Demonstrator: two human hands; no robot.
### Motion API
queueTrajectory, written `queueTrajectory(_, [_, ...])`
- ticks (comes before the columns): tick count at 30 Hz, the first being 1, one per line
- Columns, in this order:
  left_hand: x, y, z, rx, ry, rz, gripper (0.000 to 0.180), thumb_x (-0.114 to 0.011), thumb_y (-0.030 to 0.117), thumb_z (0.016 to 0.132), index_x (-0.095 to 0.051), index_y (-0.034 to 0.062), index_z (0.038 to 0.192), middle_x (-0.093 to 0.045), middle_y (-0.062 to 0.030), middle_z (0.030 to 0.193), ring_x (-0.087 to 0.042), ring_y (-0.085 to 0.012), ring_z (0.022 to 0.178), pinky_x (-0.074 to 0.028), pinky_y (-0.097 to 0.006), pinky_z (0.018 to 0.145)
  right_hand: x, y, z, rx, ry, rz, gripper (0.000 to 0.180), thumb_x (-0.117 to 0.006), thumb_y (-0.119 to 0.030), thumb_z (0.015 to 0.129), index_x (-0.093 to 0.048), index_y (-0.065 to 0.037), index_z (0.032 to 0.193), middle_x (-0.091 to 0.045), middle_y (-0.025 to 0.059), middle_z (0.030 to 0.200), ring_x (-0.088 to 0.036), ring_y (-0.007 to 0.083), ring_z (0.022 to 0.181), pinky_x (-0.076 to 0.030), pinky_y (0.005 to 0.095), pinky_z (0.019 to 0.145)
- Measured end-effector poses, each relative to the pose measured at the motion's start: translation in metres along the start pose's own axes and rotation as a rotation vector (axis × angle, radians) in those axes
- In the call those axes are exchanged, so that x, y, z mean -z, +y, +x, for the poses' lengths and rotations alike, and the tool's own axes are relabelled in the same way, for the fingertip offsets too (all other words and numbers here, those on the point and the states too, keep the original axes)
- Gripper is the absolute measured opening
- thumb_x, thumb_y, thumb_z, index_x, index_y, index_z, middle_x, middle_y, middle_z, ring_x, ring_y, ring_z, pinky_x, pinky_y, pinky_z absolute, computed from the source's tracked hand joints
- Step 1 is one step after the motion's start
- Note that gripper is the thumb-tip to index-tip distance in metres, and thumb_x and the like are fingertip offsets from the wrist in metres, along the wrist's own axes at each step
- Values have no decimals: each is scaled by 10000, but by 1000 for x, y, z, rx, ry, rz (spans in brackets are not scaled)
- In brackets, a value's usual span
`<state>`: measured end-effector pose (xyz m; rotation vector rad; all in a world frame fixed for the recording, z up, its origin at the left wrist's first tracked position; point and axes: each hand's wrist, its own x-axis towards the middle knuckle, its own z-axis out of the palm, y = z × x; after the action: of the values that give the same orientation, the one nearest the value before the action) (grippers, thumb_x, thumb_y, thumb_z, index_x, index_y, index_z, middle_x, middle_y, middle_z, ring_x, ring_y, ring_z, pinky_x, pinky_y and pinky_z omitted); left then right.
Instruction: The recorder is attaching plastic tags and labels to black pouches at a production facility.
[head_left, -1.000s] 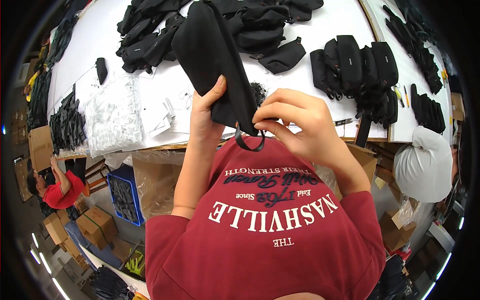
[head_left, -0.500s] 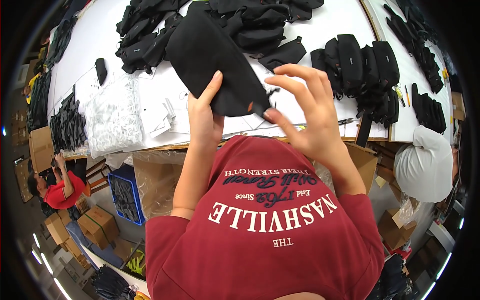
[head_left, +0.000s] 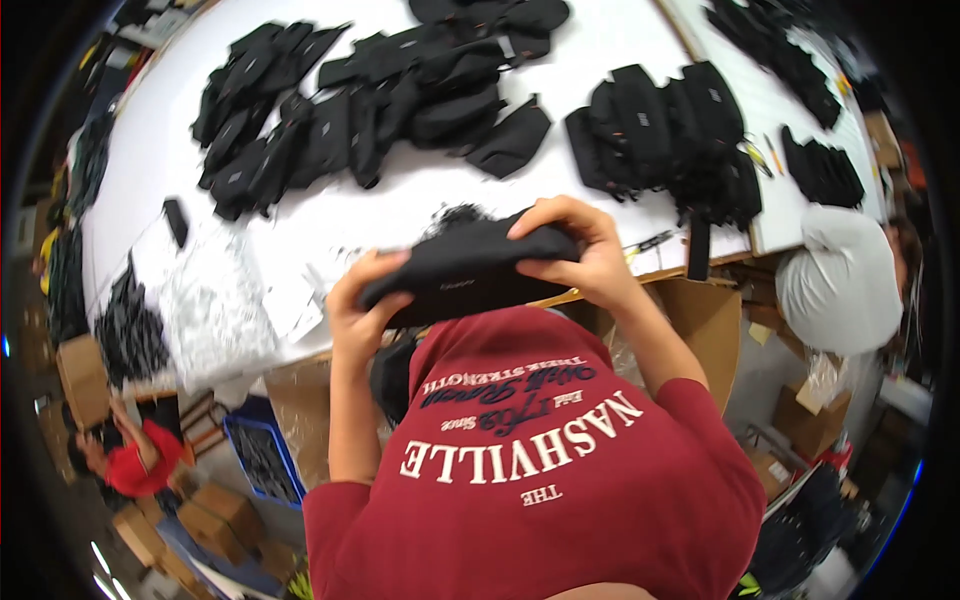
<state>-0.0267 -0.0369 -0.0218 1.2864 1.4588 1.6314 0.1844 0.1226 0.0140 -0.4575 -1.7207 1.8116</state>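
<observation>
The left hand (head_left: 352,302) is gripping a black pouch (head_left: 460,272) at its nine o'clock end, the right hand (head_left: 598,258) at three, presumably balancing it, by the worktop's (head_left: 345,215) six o'clock edge. Other pouches (head_left: 330,130) are lying toward twelve, probably for easy reach.

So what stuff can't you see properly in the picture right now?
All in the head view:
Inside of the black pouch: hidden by its own cloth, held between the left hand and right hand.
Dark stringy heap: partly hidden behind that pouch.
Pale mark on the pouch: too small and blurred to read.
Farthest black bags: cut off by the top edge.
</observation>
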Motion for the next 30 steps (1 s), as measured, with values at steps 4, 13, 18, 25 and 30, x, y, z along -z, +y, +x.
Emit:
queueTrajectory(4, [-2, -5, 12, -30, -261, 112, 354, -675, -20, 654, -622, 7, 1002, -583, -82, 901, -526, -166, 703, -447, -263, 687, 24, 12, -5, -44, 58, -140, 175, -720, -34, 627, -613, -43, 765, -563, 10, 772, -513, 109, 745, -381, 235, 697])
queueTrajectory(13, [45, -114, -17, 411, 144, 640, 289, -608, 207, 843, -573, 74, 1097, -510, -97, 1082, -505, -221, 968, -427, -334, 808, 233, 74, 7, -29, 1120, -832, 421, -675, -348, 772, -588, -118, 1114, -572, 81, 791, -536, 185, 695, -446, 285, 675])
queueTrajectory(18, [104, -151, -62, 538, 498, 1329, 669, -679, 378, 760, -417, 29, 1267, -373, -257, 1279, -298, -408, 1219, -262, -489, 1005, 230, 94, -2, -63, 1159, -1387, 418, -660, -257, 754, -569, -109, 1135, -450, 149, 1061, -485, 283, 945, -433, 334, 820])
queueTrajectory(25, [147, -187, -111, 669, 422, 1336, 779, -664, 411, 760, -340, -5, 1333, -266, -337, 1353, -272, -451, 1255, -264, -480, 1024, 67, 220, 14, -417, 315, -772, 184, -674, -238, 727, -638, -83, 821, -580, 102, 791, -580, 260, 683, -457, 357, 631])
queueTrajectory(30, [150, -171, -103, 626, 472, 1261, 544, -651, 305, 784, -494, 7, 1212, -420, -273, 1280, -406, -401, 1175, -341, -439, 970, 17, 271, 18, -500, 299, -1030, 205, -679, -270, 710, -636, -76, 762, -617, 89, 771, -603, 278, 729, -479, 375, 643])
